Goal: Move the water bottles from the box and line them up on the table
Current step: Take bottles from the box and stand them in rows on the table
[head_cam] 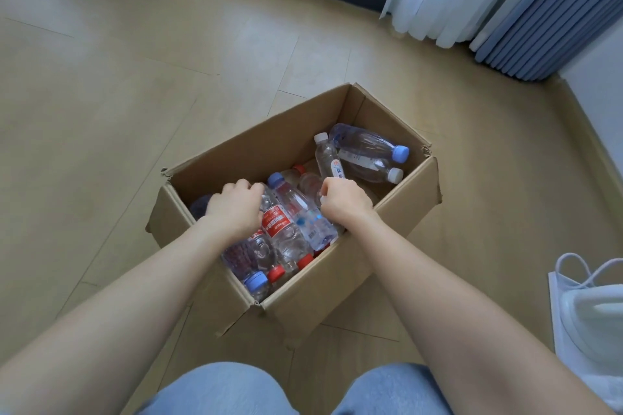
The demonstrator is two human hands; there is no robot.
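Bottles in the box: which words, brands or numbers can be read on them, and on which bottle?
No text can be read for certain.
On the red label: white characters, too blurred to read.
On the white label: a logo and dark characters, too blurred.
On the blue-capped bottle: small print, too small.
On the cardboard box: no print visible.

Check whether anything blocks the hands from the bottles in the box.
Nothing visible does. The box is open on top, and the left hand and right hand are down among the water bottles. Whether either grips one is hidden. The table is out of view.
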